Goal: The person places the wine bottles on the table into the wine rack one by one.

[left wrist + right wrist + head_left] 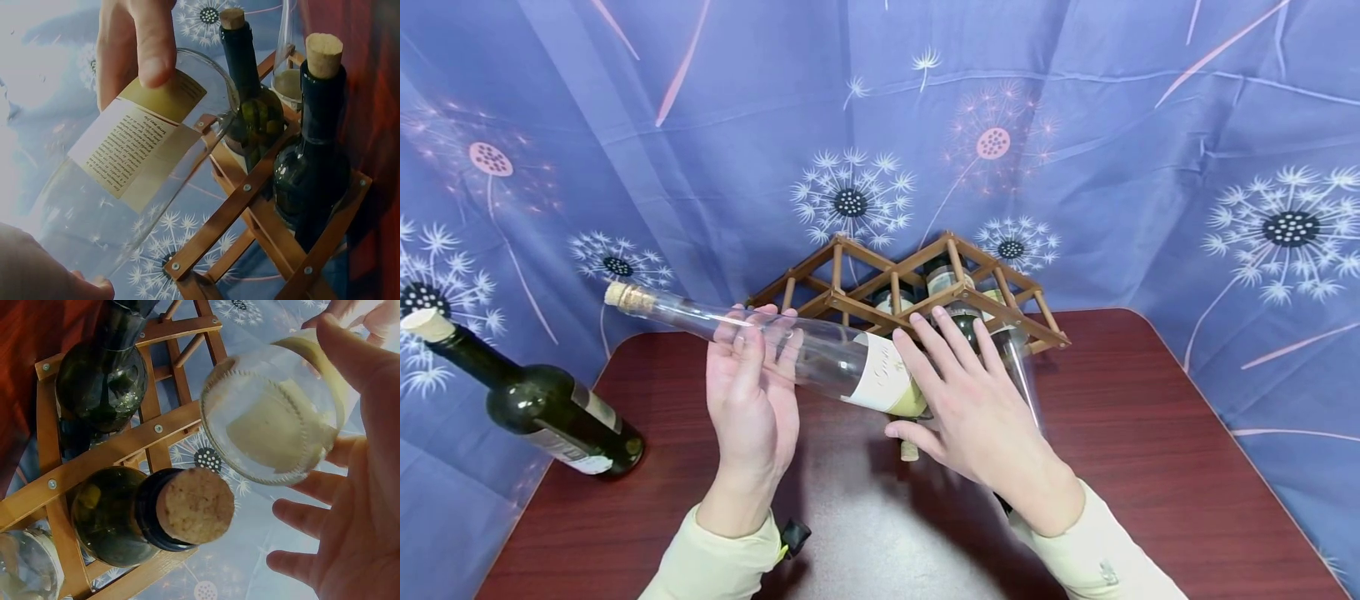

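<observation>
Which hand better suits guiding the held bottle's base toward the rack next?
Likely the right hand: it touches the base end of the held bottle, nearer the rack; the left hand holds nearer the neck.

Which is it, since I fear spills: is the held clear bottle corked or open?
Corked: the head view shows a cork in the neck of the held clear bottle.

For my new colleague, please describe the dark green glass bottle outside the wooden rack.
Start at the reddish-brown table. Near its left edge, left of the brown wooden lattice rack, stands a corked dark green glass bottle. It alone is upright, neither racked nor held.
</observation>
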The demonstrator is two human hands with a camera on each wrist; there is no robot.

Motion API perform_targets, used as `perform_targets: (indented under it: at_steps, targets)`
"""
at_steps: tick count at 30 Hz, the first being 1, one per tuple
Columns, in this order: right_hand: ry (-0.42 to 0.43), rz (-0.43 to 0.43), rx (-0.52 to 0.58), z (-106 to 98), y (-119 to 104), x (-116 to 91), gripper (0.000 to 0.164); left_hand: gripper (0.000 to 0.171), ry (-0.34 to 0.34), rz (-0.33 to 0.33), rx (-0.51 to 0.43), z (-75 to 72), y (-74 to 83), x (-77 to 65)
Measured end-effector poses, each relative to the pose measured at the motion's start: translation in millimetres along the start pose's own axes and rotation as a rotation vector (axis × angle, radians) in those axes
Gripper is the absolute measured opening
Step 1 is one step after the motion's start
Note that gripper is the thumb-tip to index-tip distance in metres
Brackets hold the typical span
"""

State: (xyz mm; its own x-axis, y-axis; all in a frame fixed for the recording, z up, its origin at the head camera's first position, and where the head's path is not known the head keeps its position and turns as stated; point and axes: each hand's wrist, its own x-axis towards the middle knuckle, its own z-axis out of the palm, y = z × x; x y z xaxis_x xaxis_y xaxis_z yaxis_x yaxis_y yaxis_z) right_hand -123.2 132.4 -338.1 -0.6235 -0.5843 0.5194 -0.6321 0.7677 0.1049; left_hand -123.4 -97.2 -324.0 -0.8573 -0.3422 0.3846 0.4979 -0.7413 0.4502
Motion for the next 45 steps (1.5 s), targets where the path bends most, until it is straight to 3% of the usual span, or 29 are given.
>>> perform_targets:
  at_steps: [8,20,26,36,45]
  targets:
    - [0.022,-0.014,0.009,4.6,-0.3,1.1,0.102,0.031,-0.007,-0.017,0.018,1.1,-6.1,-6.4]
    - [0.109,-0.032,0.206,9.2,-0.1,1.3,0.090,0.030,-0.043,-0.008,-0.013,0.1,-13.7,-12.5]
    - [0.141,-0.062,0.243,9.4,1.6,2.6,0.084,0.033,-0.049,-0.003,-0.005,0.2,-13.1,-12.7]
    - [0.195,-0.074,0.248,6.3,11.4,3.0,0.084,0.037,-0.094,-0.028,0.111,-0.4,-13.5,-12.4]
    - [0.226,-0.075,0.210,3.6,19.3,4.5,0.083,0.038,-0.078,-0.056,0.218,-0.9,-11.4,-13.3]
